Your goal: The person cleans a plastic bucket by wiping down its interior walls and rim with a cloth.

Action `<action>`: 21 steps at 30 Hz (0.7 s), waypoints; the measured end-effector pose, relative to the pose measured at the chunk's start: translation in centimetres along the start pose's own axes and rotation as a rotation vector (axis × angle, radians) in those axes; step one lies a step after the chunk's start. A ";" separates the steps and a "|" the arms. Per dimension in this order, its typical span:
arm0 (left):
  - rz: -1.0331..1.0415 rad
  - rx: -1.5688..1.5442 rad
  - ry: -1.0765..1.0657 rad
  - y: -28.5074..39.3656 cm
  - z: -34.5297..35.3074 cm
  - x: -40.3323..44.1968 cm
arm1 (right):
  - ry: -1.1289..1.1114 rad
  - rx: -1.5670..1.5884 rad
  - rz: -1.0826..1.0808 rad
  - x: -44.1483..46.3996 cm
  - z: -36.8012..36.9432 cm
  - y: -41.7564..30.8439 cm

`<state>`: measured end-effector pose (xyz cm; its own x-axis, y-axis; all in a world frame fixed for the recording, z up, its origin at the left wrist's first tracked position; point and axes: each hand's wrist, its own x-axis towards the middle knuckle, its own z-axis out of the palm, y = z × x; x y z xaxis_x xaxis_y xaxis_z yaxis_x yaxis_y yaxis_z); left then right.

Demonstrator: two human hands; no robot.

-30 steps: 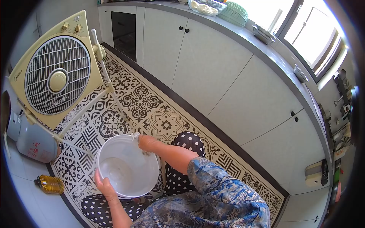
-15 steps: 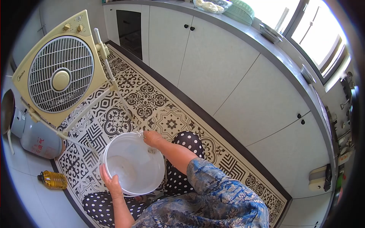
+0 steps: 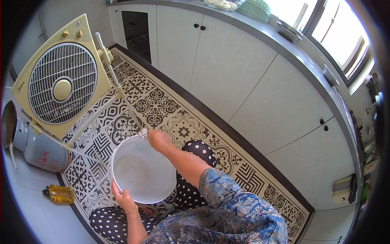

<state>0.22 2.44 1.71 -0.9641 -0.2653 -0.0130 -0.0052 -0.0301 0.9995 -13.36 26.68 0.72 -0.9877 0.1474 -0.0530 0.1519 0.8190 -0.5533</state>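
A white plastic bucket (image 3: 142, 171) stands tilted between my knees, its open mouth facing up toward me. My left hand (image 3: 125, 200) grips the bucket's near left rim, thumb inside and fingers around the outer wall. At the far rim, my right hand (image 3: 158, 139) is closed by a small whitish crumpled piece (image 3: 143, 133) on the edge; its fingertips are partly hidden. Inside, the bucket shows a greyish bottom and nothing distinct.
A cream box fan (image 3: 63, 89) on a tubular stand is at the left. Behind it are a grey gas cylinder (image 3: 46, 153) and an oil bottle (image 3: 59, 194). White cabinets (image 3: 231, 69) run along the back, under a counter with a green basket (image 3: 255, 10).
The bucket's mouth has tipped slightly and its far rim has risen in view. My right hand has moved up and a little left with the rim. My left hand stays at the near rim.
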 end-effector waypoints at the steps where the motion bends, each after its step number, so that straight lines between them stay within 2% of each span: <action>1: 0.000 0.062 0.028 -0.3 0.0 -0.1 | 0.029 -0.001 -0.030 -0.1 0.2 0.0; 8: -0.004 0.422 0.121 -3.7 -3.0 2.8 | 0.112 -0.034 -0.251 -0.6 1.2 -0.6; 9: 0.031 0.593 0.109 -1.2 -2.2 2.7 | 0.112 -0.037 -0.253 -0.7 1.4 -0.9; 10: 0.030 0.590 0.110 0.0 -1.9 3.1 | 0.133 -0.043 -0.321 -0.9 1.9 -1.3; 12: 0.173 0.716 -0.116 1.1 -1.7 3.7 | 0.153 -0.048 -0.389 -1.1 2.2 -1.5; 16: 0.159 0.589 -0.206 1.7 -2.0 3.8 | 0.185 -0.073 -0.461 -1.1 2.1 -1.6; 19: 0.156 0.504 -0.186 1.0 -2.1 3.7 | 0.152 -0.091 -0.460 -1.1 2.2 -1.5; 21: 0.084 0.362 -0.127 -0.5 -2.1 4.1 | 0.145 -0.108 -0.454 -0.9 2.2 -1.4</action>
<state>-3.19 -0.68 1.06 -0.9903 -0.1298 0.0504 0.0041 0.3347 0.9423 -12.74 24.17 -0.26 -0.9408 -0.1685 0.2941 -0.2822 0.8701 -0.4041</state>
